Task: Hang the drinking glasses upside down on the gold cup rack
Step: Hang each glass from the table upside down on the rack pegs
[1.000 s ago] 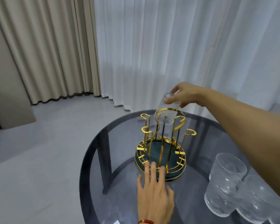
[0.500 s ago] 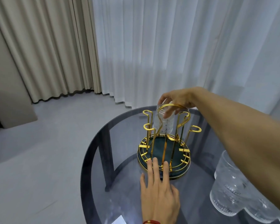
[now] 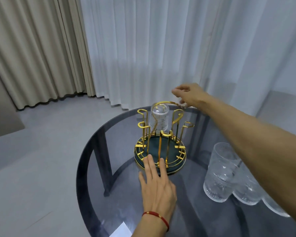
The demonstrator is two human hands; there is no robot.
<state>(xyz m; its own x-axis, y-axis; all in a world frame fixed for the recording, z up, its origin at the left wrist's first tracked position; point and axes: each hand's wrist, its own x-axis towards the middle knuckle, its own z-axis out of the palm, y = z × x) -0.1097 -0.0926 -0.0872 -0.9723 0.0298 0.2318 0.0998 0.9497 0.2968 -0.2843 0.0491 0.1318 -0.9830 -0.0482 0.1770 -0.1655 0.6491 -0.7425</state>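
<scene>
Smoked-glass bench [image 3: 96,161] carries everything. Gold cup rack [image 3: 160,146] holds one upturned glass [image 3: 159,119] on a far peg. Left hand [image 3: 158,185] lies flat, steadying the base; right hand [image 3: 189,94] hovers loose and empty. Best reach next for the waiting glasses [image 3: 224,171].

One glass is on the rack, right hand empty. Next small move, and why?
Probably bring the right hand back to the nearest upright ribbed clear glass on the smoky round glass table. One inverted ribbed glass already sits on the gold wire cup rack; other pegs are free, and the left hand steadies the base.
</scene>
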